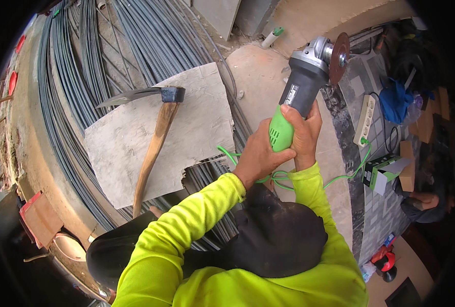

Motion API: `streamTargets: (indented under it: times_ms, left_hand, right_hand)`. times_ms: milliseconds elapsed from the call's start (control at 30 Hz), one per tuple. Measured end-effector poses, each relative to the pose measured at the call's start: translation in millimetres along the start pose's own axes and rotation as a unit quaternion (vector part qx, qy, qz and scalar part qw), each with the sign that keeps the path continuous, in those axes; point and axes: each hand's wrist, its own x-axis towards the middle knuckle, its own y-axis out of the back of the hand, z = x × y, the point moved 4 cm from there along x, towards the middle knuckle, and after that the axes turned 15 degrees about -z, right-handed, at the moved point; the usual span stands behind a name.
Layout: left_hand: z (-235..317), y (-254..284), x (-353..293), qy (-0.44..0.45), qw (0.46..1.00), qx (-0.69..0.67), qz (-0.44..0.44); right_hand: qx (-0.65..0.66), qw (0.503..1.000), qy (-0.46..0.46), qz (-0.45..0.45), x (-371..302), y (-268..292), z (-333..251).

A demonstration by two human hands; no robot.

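Both my hands are wrapped round the green rear body of an angle grinder (300, 87), which is raised in front of me and tilted up to the right. My left hand (260, 152) grips the back end of the body. Just ahead of it, my right hand (305, 132) closes on the side with the thumb along the top. A reddish-brown disc (338, 59) is fitted to the grinder's metal head and touches nothing. From the tool's rear a green cord (334, 180) loops down and across to a white power strip (366, 118).
To the left, a hoe (156, 138) with a wooden handle lies on a grey board (207, 115) over long steel rebars (153, 38). Right of the strip are a green-and-black box (378, 174), a blue bag (395, 100) and part of another person (424, 201).
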Motion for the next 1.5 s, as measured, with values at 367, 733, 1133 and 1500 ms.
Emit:
streamTargets:
  times_ms: [367, 733, 1133, 1500]
  left_hand:
    - [40.4, 47.8, -71.4, -0.124, 0.991, 0.045, -0.016]
    - [14.4, 81.5, -101.3, -0.112, 0.991, 0.051, 0.046]
    - [-142.6, 219.6, -292.9, 0.135, 0.855, 0.493, 0.092]
    - [-166.2, 258.4, -292.8, 0.151, 0.952, 0.212, 0.162]
  right_hand:
    - [0.324, 0.908, 0.077, -0.255, 29.5, -67.3, -51.1]
    - [0.36, 0.839, 0.01, -0.409, 36.9, -131.7, -25.9]
    - [-0.15, 0.925, -0.051, -0.346, 46.9, -162.6, -79.1]
    - [-0.347, 0.895, 0.017, -0.281, -4.2, -182.9, -36.7]
